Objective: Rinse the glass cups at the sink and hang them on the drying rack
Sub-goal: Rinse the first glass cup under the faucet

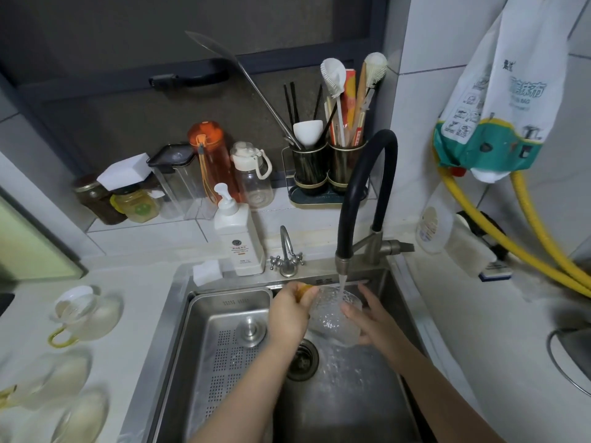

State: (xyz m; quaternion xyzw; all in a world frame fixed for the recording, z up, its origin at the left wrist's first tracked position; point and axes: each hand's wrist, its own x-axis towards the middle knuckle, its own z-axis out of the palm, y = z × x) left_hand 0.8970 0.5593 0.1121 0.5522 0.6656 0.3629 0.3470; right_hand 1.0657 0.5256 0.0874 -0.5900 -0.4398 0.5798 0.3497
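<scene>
A textured glass cup (pixel 332 311) is held over the sink (pixel 351 410), tilted, with its mouth under the running stream from the black faucet (pixel 367 187). My left hand (pixel 289 314) grips the cup's yellow handle side at the left. My right hand (pixel 367 318) cups the base and right side. Water splashes down toward the drain (pixel 302 359). On the counter at the left lie more glass cups with yellow handles (pixel 84 314), (pixel 51 378), (pixel 83 417), on their sides.
A perforated steel tray (pixel 224 346) fills the sink's left half. A soap pump bottle (pixel 238 238) and small tap (pixel 287 254) stand behind the sink. Jars, bottles and a utensil holder (pixel 329 167) line the back ledge. Yellow hoses (pixel 527 238) run at the right.
</scene>
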